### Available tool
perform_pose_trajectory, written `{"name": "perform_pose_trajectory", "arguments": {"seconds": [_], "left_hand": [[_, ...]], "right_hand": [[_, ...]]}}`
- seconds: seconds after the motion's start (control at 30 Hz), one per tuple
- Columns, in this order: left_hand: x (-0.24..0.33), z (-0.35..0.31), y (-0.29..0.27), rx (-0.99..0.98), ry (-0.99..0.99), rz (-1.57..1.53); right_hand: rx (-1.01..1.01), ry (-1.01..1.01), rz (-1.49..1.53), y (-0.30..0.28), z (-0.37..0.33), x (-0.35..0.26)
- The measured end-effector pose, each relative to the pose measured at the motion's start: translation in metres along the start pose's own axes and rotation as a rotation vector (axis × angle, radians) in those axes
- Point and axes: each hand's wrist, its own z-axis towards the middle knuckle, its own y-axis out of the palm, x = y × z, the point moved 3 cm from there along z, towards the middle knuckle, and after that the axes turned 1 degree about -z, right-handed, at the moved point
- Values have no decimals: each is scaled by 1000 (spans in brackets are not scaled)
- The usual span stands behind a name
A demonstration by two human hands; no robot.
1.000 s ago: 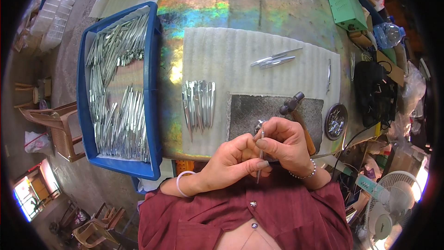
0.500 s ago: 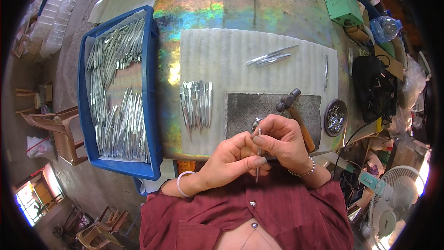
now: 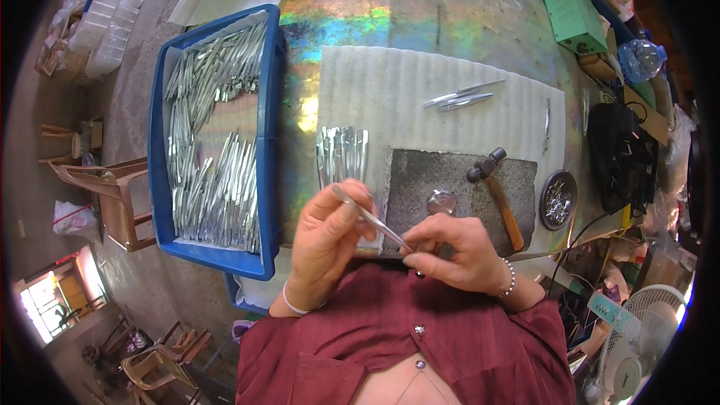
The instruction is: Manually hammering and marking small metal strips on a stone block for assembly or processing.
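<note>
Both hands hold one slim, tapering silver metal piece, by its look a pair of tweezers [image 3: 373,220], slanting down to the right in front of my chest. My left hand [image 3: 324,234] pinches it near its upper left end. The thumb and fingers of my right hand [image 3: 455,253] close on the lower right tip. Just beyond, a round shiny metal block [image 3: 441,202] sits on a dark stone slab [image 3: 409,180]. On the slab's right side lies a hammer [image 3: 501,211] with a wooden handle. A row of similar pieces [image 3: 342,151] is partly hidden behind my left hand.
A blue bin [image 3: 271,142] full of similar pieces stands at the left. Several more [image 3: 463,95] lie on the white foam sheet [image 3: 382,90]. A round dark dish [image 3: 558,200] of small metal bits, a green box [image 3: 574,15] and a fan [image 3: 637,337] are at the right.
My hands have moved apart, the left one leftward and up. The metal piece has swung from near upright to a slant. The round block shows more fully, and the view has shifted slightly.
</note>
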Motion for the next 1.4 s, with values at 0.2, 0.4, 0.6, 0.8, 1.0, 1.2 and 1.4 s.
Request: {"name": "perform_pose_trajectory", "arguments": {"seconds": [0.2, 0.4, 0.6, 0.8, 1.0, 1.2, 1.4], "left_hand": [[38, 7, 0, 234, 276, 910], [21, 51, -21, 228, 586, 1766], [9, 60, -31, 297, 443, 1870], [28, 41, -31, 368, 468, 1742], [23, -19, -44, 416, 268, 1676], [4, -49, -70, 428, 170, 1810], [9, -27, -69, 324, 347, 1842]], "right_hand": [[177, 29, -137, -23, -16, 2], [321, 99, -125, -40, -43, 5], [429, 135, -186, -44, -51, 7], [474, 110, -254, -50, -52, 7], [467, 107, -283, -50, -52, 10], [356, 56, -332, -43, -44, 7], [320, 23, -388, -35, -41, 0]]}}
